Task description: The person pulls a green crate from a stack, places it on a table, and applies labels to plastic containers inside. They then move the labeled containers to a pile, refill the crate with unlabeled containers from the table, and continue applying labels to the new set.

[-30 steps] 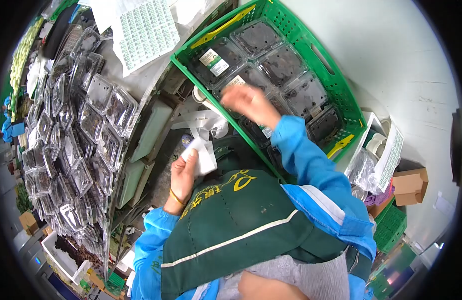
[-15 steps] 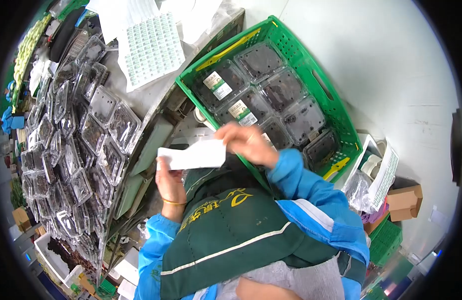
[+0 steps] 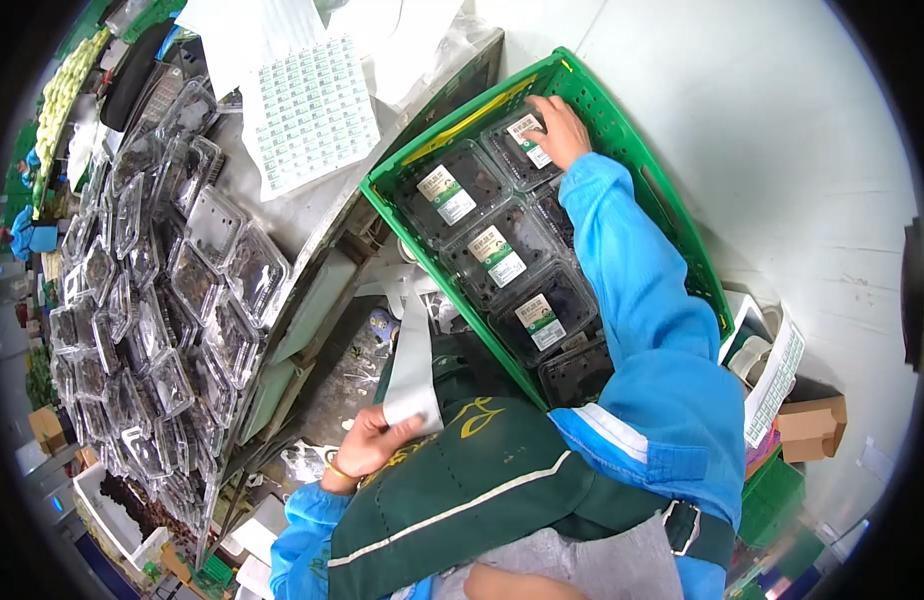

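My left hand (image 3: 377,442) is closed on one end of a strip of white label paper (image 3: 414,350), which hangs toward the floor beside the table. At the far end of the green crate (image 3: 637,190), my right hand (image 3: 564,130) has its fingers apart over a clear plastic box (image 3: 512,165). Its fingertips touch the white and green label (image 3: 528,138) on that lid. Three boxes in the near row carry similar labels: the first box (image 3: 487,165), the middle box (image 3: 530,232) and the third box (image 3: 572,285). Dark contents show through the lids. My right sleeve hides several other boxes.
A pile of clear boxes with dark contents (image 3: 197,275) covers the table at left. A printed label sheet (image 3: 317,110) lies at the table's far end. To the right stand a white container (image 3: 732,330) and a cardboard box (image 3: 814,425).
My right hand has left the paper strip and reached to the crate's far box, where a label now shows. My left hand has lowered, and the strip now hangs lengthwise from it.
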Available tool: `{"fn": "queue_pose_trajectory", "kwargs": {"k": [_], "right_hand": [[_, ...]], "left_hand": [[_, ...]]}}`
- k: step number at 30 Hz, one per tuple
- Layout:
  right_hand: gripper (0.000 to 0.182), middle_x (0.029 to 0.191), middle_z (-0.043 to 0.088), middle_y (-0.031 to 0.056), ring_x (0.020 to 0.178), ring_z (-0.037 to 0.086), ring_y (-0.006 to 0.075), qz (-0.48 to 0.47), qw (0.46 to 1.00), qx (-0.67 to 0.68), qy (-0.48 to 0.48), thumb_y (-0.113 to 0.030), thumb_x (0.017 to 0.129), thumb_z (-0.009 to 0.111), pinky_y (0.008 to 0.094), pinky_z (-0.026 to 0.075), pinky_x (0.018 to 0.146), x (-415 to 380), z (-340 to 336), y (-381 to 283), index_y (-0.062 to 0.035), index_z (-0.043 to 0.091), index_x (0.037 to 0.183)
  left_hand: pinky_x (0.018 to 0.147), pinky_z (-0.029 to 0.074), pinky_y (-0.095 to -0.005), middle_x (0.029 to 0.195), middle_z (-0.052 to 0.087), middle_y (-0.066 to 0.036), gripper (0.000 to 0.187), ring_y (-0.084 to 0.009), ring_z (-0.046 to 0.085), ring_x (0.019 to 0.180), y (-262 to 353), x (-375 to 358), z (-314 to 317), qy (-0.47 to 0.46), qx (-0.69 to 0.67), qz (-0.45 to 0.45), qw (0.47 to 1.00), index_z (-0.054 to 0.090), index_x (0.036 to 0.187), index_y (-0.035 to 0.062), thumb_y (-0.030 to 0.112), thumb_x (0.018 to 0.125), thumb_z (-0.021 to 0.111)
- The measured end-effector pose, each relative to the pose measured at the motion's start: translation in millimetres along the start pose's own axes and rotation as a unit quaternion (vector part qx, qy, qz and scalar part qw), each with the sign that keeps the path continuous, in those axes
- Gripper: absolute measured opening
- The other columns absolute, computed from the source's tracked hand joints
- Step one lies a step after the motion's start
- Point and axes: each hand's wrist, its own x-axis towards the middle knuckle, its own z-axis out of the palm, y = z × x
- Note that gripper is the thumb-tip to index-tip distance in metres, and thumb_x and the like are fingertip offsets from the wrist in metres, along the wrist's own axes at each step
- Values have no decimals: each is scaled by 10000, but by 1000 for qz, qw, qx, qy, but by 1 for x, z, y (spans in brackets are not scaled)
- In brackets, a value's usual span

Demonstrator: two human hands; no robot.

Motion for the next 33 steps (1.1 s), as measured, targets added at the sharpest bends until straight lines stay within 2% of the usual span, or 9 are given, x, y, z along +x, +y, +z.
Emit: {"fn": "queue_pose_trajectory", "kwargs": {"k": [3, 6, 8, 15, 20, 22, 27, 30, 33], "right_hand": [[354, 1146, 583, 104, 804, 626, 200, 109, 953, 267, -88, -107, 717, 725, 324, 496, 702, -39, -34, -95, -28, 590, 1034], [264, 1288, 531, 108, 910, 624, 210, -89, 822, 473, -304, -106, 712, 733, 304, 478, 819, -121, -29, -178, -26, 616, 936], [283, 1059, 642, 122, 918, 621, 251, -59, 771, 498, -393, -112, 756, 691, 350, 465, 822, -153, -37, -216, -57, 640, 1028], [149, 981, 644, 121, 881, 607, 253, -119, 867, 435, -212, -59, 783, 683, 339, 462, 815, -194, -25, -217, -44, 674, 931], [106, 929, 651, 43, 899, 596, 115, 145, 769, 597, -177, -57, 850, 621, 265, 487, 793, -166, -79, -160, -24, 629, 951], [90, 881, 646, 33, 836, 593, 101, 155, 869, 460, -96, -37, 862, 581, 258, 487, 768, -143, -97, -104, -24, 611, 945], [187, 910, 640, 87, 832, 611, 150, 238, 905, 321, -147, -25, 807, 632, 289, 476, 714, -103, -71, 5, -19, 557, 979], [360, 1072, 586, 124, 1000, 558, 340, 87, 988, 53, -115, -95, 728, 707, 407, 444, 844, -104, -48, 24, -53, 567, 1056], [423, 1085, 574, 121, 999, 556, 331, 69, 995, -64, -27, -100, 729, 708, 404, 443, 860, -109, -51, -5, -71, 567, 1126]], "left_hand": [[705, 452, -229, 905, 664, 2, 248, -57, 573, 794, -4, 17, 5, 174, -16, -7, 985, 656, 1034, -6, 201, 936, 561], [733, 455, -231, 967, 657, -20, 279, -75, 586, 835, -3, 44, 7, 227, -166, 53, 958, 641, 1050, -2, 228, 959, 511], [783, 471, -269, 1023, 647, -47, 268, -117, 604, 886, 0, 54, 9, 227, -195, 61, 952, 621, 1077, 20, 230, 961, 501], [811, 473, -294, 1007, 646, -44, 234, -132, 605, 910, 2, 65, 19, 227, -271, 40, 934, 619, 1059, 49, 231, 954, 515], [887, 449, -348, 1077, 616, -59, 321, -178, 575, 1007, 0, 55, -11, 296, -292, 142, 898, 560, 1113, 55, 320, 968, 452], [902, 446, -391, 1034, 631, -58, 310, -214, 586, 1007, 12, 34, -8, 242, -309, 133, 910, 590, 1037, 76, 339, 968, 443], [938, 452, -439, 1061, 636, -159, 579, -312, 634, 944, -1, 6, 6, -8, -385, -37, 922, 596, 1090, 2, 508, 809, 620], [935, 427, -323, 1112, 625, -108, 575, -195, 565, 1057, 17, -1, 15, -111, -58, 4, 992, 572, 1183, -19, 388, 798, 701], [780, 463, -255, 950, 667, -44, 239, -87, 578, 876, 9, 2, 15, -30, 149, 8, 988, 649, 1048, -14, 172, 905, 604]]}}
